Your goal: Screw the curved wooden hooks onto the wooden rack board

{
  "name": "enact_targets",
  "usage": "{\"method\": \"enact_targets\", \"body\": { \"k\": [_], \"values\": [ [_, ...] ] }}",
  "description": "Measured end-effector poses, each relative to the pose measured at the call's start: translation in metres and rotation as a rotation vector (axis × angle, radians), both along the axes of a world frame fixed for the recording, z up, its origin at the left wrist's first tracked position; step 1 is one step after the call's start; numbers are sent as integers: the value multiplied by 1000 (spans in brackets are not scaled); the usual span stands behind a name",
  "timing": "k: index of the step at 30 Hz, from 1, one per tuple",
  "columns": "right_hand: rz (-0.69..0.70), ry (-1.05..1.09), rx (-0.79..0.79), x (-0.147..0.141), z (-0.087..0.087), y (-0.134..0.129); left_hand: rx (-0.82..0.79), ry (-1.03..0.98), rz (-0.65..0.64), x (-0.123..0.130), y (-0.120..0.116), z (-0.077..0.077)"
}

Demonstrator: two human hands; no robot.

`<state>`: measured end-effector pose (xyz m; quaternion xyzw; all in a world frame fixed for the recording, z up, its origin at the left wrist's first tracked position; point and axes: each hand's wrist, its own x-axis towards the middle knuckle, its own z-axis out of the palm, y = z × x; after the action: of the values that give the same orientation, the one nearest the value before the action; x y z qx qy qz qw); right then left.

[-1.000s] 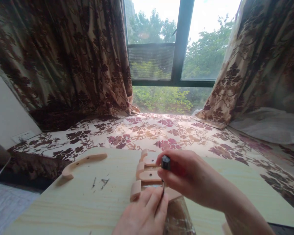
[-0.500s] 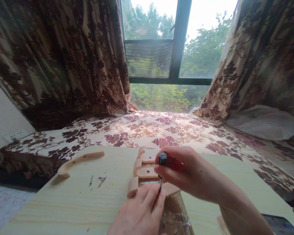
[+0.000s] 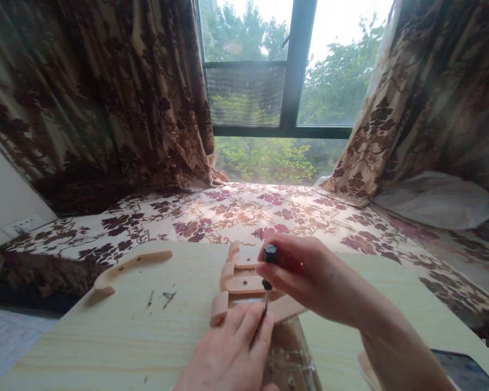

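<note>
Over a pale wooden tabletop [image 3: 93,336], the right hand [image 3: 309,274] gripped a screwdriver [image 3: 270,253]; the left hand [image 3: 228,347] covered the nearest wooden hook [image 3: 219,309], whether grasping I couldn't tell.

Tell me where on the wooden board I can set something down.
Left front of the board, nearer than the loose screws and left of the left hand: bare but for specks. Also right of the right hand, between forearm and the board's right edge, beyond the phone. Crowded: the middle, with both hands, screwdriver and curved wooden pieces.
</note>
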<state>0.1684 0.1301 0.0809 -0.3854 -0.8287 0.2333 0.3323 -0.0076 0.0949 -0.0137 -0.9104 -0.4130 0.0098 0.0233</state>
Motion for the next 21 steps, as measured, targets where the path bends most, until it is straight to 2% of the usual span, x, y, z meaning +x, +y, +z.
{"method": "enact_targets", "body": {
  "k": [3,8,15,21],
  "values": [
    [-22,3,15,1,0,1,10,8,-5,-1,0,-3],
    [28,31,-10,1,2,-2,49,-35,-16,-2,-2,-5],
    [-23,4,23,1,0,0,28,34,-11,0,-1,2],
    [53,43,10,3,3,-3,3,17,-16,0,-2,5]
  ]
}}
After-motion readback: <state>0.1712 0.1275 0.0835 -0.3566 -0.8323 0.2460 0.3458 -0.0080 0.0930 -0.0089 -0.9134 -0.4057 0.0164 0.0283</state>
